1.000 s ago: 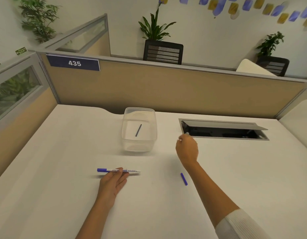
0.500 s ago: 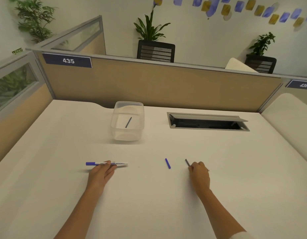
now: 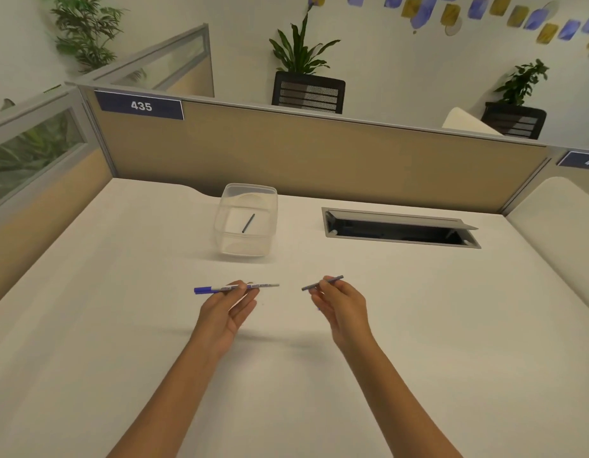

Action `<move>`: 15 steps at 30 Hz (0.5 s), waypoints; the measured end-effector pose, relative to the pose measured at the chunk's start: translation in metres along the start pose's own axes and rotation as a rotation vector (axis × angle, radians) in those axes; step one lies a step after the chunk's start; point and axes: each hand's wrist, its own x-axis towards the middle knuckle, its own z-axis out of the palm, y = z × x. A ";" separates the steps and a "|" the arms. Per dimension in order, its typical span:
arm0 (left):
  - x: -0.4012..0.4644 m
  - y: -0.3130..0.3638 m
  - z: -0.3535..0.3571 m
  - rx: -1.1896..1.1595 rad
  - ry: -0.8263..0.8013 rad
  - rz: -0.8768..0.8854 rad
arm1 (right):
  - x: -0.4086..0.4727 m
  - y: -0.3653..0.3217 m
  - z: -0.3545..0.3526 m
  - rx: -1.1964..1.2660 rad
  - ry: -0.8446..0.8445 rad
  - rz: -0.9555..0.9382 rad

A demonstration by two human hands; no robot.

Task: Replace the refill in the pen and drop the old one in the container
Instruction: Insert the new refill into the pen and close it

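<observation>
the right hand (image 3: 341, 304) has lifted the new refill (image 3: 322, 283) off the desk, pinched, pointing at the pen barrel (image 3: 235, 287) gripped by the left hand (image 3: 228, 310); old refill (image 3: 248, 223) lies in the far container (image 3: 245, 193), so insertion comes next.

A white desk (image 3: 121, 325) holds a clear container (image 3: 220, 223) with a dark refill (image 3: 248, 223) inside. Nearer than the container, a white pen (image 3: 266, 285) with blue cap, and a grey, possibly bluish, refill (image 3: 336, 279).
</observation>
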 end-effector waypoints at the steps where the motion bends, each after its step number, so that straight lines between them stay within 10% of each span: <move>1: -0.003 0.000 0.007 -0.006 -0.011 0.003 | -0.005 -0.002 0.006 0.069 -0.016 0.020; 15: -0.026 -0.007 0.046 -0.129 -0.019 -0.054 | -0.022 -0.014 0.027 0.174 0.017 -0.014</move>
